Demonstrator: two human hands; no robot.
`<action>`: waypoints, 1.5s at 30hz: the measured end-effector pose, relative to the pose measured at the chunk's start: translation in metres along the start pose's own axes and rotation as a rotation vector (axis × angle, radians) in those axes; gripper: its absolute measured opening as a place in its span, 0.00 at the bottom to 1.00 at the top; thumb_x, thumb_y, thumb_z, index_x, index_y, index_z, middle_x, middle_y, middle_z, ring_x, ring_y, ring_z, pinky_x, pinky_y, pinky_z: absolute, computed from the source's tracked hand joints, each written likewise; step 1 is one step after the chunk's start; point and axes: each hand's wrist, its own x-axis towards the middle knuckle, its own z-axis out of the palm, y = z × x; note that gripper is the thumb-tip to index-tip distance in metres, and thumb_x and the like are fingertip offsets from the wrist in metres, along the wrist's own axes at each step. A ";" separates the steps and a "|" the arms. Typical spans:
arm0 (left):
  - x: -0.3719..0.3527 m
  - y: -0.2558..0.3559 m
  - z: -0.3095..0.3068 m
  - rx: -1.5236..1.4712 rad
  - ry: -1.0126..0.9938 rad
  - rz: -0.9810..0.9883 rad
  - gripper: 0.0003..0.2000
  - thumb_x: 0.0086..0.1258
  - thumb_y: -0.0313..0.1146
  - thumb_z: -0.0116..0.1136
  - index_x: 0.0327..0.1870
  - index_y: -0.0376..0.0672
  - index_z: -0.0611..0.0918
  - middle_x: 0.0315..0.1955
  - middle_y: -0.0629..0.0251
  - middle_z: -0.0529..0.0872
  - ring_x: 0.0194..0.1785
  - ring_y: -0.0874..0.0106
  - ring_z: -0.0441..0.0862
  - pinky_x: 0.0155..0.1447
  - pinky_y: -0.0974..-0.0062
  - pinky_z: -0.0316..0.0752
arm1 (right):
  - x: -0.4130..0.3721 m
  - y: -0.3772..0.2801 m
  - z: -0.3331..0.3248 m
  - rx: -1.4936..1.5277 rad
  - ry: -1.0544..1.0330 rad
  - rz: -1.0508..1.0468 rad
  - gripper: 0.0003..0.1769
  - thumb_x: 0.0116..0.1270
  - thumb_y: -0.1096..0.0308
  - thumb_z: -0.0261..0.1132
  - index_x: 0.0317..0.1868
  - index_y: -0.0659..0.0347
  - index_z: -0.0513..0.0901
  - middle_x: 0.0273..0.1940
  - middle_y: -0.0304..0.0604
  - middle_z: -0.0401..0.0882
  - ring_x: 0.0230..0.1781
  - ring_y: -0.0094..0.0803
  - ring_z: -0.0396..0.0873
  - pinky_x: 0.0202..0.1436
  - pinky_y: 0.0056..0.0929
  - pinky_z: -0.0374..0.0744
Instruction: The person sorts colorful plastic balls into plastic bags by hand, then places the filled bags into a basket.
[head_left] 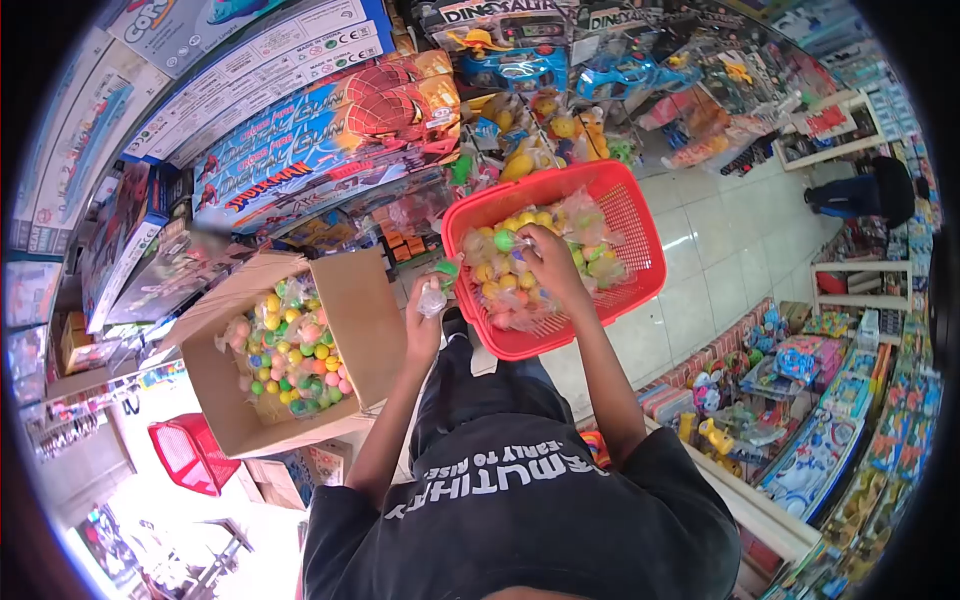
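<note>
My left hand is closed around a crumpled clear plastic bag, and a green ball shows at its upper end. Over the red plastic basket, the fingers of my right hand are pinched together at a small green ball. Yellow, green and pink balls fill the basket, many in clear bags. To the left, an open cardboard box contains more small balls of mixed colours, some of them bagged.
Boxed toys, including a Spider-Man box, are stacked at the upper left. Packaged toys hang behind the basket. Shelves of toys line the right side. Another red basket stands at the lower left. A person is farther along the tiled aisle.
</note>
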 end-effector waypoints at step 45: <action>0.120 -0.107 0.076 1.168 -0.123 -0.100 0.18 0.57 0.25 0.49 0.50 0.50 0.76 0.45 0.50 0.79 0.51 0.50 0.75 0.57 0.58 0.68 | -0.012 0.104 0.052 -0.437 -0.817 -0.211 0.35 0.49 0.61 0.65 0.61 0.51 0.66 0.64 0.44 0.58 0.66 0.45 0.54 0.66 0.45 0.56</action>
